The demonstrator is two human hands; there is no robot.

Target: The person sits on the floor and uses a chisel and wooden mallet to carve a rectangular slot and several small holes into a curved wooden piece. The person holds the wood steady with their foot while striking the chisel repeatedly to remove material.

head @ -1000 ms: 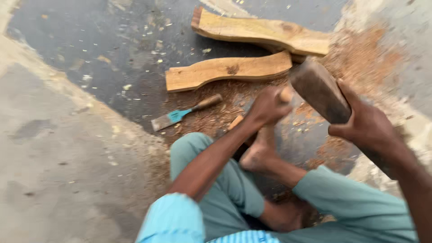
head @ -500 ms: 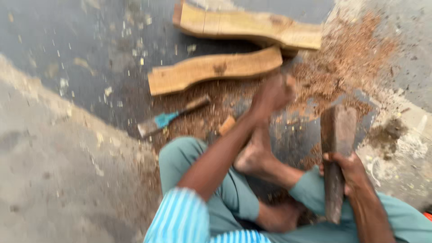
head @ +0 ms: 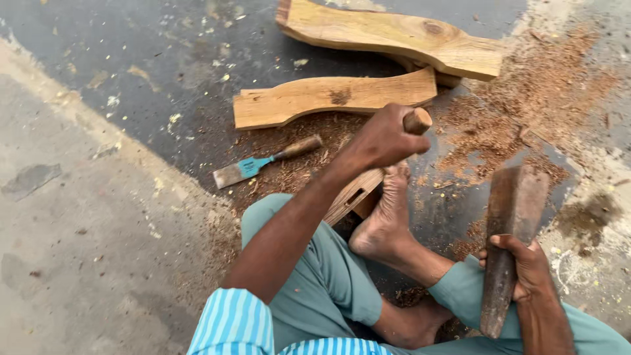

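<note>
Mostly hidden: the wooden piece (head: 351, 194) under the left forearm and foot (head: 388, 220), only a pale slanted edge with a dark slot showing; shape beyond that not readable; held down by the bare foot on the floor (head: 98, 230). Hidden too: the working end of the tool in the left hand (head: 381, 139), only the round wooden handle end (head: 418, 121) sticking out of the fist; kind of blade not to be told. Cut off at the top edge: the larger curved plank (head: 394, 36); cut off at the bottom edge: the right forearm and the striped sleeve (head: 236, 325).

Left hand: closed tight around the wooden handle, held just above the foot and the wooden piece. Right hand (head: 526, 269): fingers wrapped around the lower part of a dark wooden mallet (head: 509, 230), head upright, clear of the handle end, well to its right.

Nearby on the floor: a second curved plank (head: 328, 98); a chisel (head: 263, 162) with blue collar and wooden handle, lying flat, untouched; reddish sawdust (head: 526, 98) spread about.
</note>
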